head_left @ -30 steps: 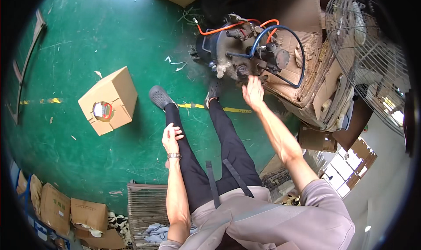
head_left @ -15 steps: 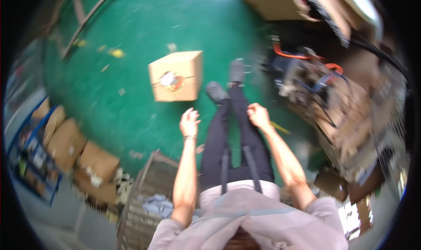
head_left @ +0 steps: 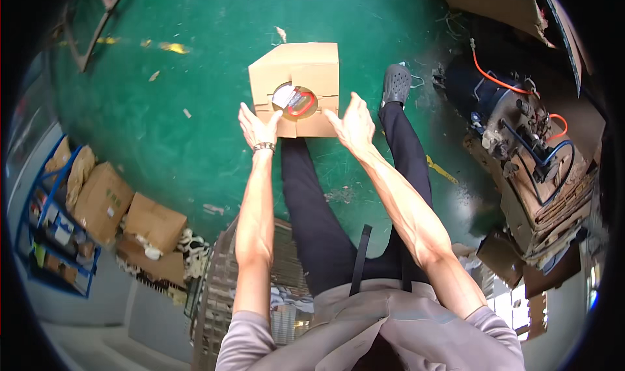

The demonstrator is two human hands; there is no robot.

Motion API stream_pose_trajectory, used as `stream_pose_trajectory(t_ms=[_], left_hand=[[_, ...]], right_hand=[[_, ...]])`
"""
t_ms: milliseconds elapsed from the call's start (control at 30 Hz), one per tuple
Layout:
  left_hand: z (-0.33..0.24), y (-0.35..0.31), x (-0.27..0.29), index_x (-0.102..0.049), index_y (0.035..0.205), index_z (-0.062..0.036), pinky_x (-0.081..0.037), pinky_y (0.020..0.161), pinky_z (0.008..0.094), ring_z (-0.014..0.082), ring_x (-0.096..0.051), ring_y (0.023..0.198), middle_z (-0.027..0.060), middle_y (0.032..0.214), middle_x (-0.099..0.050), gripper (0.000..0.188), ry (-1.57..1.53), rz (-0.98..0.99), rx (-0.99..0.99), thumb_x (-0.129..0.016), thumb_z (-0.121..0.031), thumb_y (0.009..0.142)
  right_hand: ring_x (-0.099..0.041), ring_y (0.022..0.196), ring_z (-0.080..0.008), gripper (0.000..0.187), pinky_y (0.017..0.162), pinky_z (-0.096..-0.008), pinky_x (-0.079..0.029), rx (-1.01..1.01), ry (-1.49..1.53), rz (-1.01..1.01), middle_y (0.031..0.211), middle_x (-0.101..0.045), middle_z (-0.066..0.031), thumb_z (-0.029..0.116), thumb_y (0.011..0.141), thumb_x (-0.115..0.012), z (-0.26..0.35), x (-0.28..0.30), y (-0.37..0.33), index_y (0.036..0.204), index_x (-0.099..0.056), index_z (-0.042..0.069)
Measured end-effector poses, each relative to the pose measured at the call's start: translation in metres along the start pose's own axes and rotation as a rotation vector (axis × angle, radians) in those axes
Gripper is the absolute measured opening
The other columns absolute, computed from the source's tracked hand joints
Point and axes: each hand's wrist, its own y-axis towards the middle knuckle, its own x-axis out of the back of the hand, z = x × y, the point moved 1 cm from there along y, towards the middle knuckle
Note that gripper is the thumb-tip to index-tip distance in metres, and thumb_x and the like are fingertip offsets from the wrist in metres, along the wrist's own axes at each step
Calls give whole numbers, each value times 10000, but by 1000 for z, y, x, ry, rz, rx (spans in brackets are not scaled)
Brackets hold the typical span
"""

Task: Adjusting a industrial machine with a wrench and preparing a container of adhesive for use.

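A tan cardboard box stands ahead of me over the green floor. In the face toward me is a round opening, with a white piece and a red loop showing inside. At the box's lower left corner is my left hand, fingers spread and thumb toward the cardboard; a bracelet circles that wrist. Level with the lower right corner, my right hand has its fingers stretched out and its thumb tip close to the edge. Whether either hand touches the box I cannot tell.
To the right, a dark machine with an orange hose stands beside flattened cardboard. Cardboard boxes and a blue rack line the left. A slatted crate is near my left side, a metal frame at far left.
Both hands have reached forward to either side of the box, and their fingers have spread. The box sits farther right and up in view. My feet have moved apart.
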Motion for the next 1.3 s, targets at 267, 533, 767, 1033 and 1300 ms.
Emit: stream_pose_trajectory(t_ms=[267, 533, 767, 1033, 1300], left_hand=[[33, 36, -21, -261, 1571, -61, -488, 1021, 470, 395, -497, 1260, 215, 1362, -455, 1119, -176, 190, -76, -886, -357, 690], [121, 99, -20, -582, 1245, 4, -524, 917, 420, 342, -665, 968, 186, 1029, -690, 485, -603, 610, -222, -655, -119, 782], [144, 159, -33, -660, 1122, 44, -553, 889, 354, 192, -692, 900, 86, 964, -736, 390, -466, 791, -119, -796, -118, 795], [146, 96, -89, -579, 1246, -11, -568, 603, 251, 109, -623, 740, 63, 955, -642, 321, -996, 615, 371, -682, -95, 954], [114, 19, -2, -349, 1546, -132, -436, 1136, 448, 325, -457, 1374, 109, 1597, -333, 1035, -486, 589, -111, -870, -88, 653]], right_hand=[[-631, 1040, -429, 735, 883, -485, -552, -11, -161, -18, 1151, -557, -278, 281, 785, -758, 22, -71, 50, 1311, -398, -84], [-662, 865, -201, 409, 807, -354, -531, -260, 596, 351, 910, -694, -109, 325, 884, -693, -83, -25, 58, 962, -658, -76], [-653, 963, -157, 331, 900, -373, -538, -336, 747, 407, 1012, -678, -37, 294, 954, -683, -115, -46, 86, 1161, -651, 39], [-569, 557, -161, 552, 501, -312, -478, -415, 635, 256, 702, -598, -62, 554, 986, -565, -93, -111, 77, 962, -598, 4], [-684, 952, -219, 538, 790, -340, -562, 15, 253, 502, 1098, -708, -123, 268, 889, -662, -90, -54, 24, 1320, -580, -43]])
